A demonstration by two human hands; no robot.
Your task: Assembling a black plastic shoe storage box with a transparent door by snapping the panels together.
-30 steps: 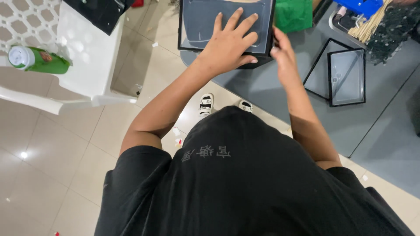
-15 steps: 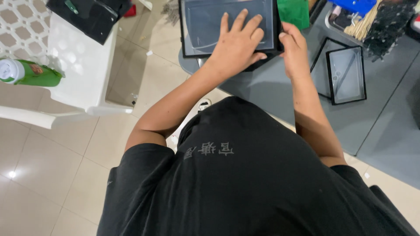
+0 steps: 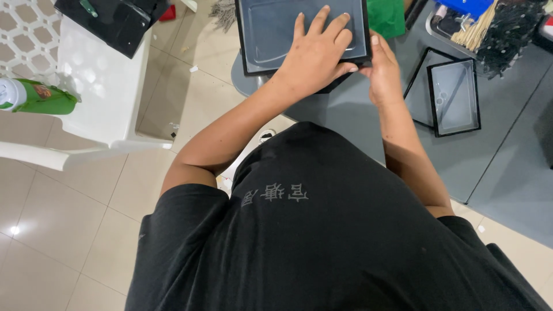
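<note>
On the tabletop [image 3: 495, 173]: tray [image 3: 271, 34] far, under both hands; smaller trays [image 3: 455, 98] right of it. Left, chair [image 3: 98, 98] carrying a bottle [image 3: 34, 97].

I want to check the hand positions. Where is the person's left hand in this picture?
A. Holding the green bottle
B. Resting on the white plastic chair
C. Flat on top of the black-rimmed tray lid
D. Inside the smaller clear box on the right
C: the left hand lies palm down with fingers spread on the black-rimmed tray lid, while the right hand touches its right edge.
</note>
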